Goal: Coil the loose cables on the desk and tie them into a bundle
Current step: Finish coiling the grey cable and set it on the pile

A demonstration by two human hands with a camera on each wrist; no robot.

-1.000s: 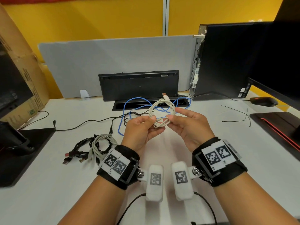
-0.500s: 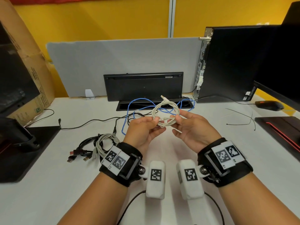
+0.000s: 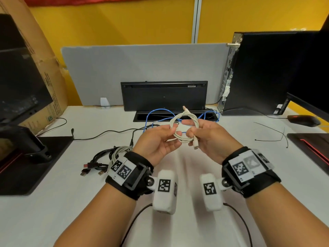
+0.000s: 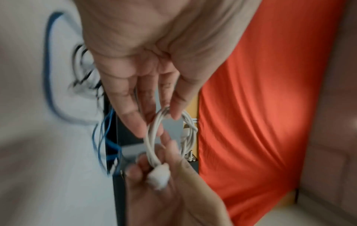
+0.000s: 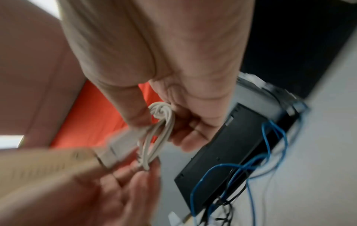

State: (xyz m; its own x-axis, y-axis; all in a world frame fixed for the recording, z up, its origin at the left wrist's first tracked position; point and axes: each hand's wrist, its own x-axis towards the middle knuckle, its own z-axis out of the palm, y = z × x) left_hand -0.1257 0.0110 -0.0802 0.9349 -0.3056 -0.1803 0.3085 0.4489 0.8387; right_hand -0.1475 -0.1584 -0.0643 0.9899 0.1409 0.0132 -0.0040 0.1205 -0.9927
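Note:
A white cable [image 3: 184, 138] wound into a small coil hangs in the air above the white desk [image 3: 71, 202], held between both hands. My left hand [image 3: 173, 130] pinches the coil's left side with thumb and fingers, shown in the left wrist view as the coil [image 4: 152, 137] under my fingertips [image 4: 174, 113]. My right hand [image 3: 191, 129] grips the right side; in the right wrist view my thumb and fingers [image 5: 193, 134] close on the loops [image 5: 164, 117]. One plug [image 3: 195, 146] dangles below my right hand and the other end [image 3: 185, 108] sticks up.
A loose blue cable [image 3: 160, 112] and thin black wires lie behind the hands. A bundle of black and grey cables [image 3: 110, 155] sits at left. Black zip ties [image 3: 270, 132] lie at right, near a mouse [image 3: 302, 120]. A keyboard [image 3: 163, 95] stands against the partition, a PC tower [image 3: 267, 72] beside it.
The coil has been turned between the hands, so one plug now hangs down by my right hand. Both hands keep hold of it at about the same height.

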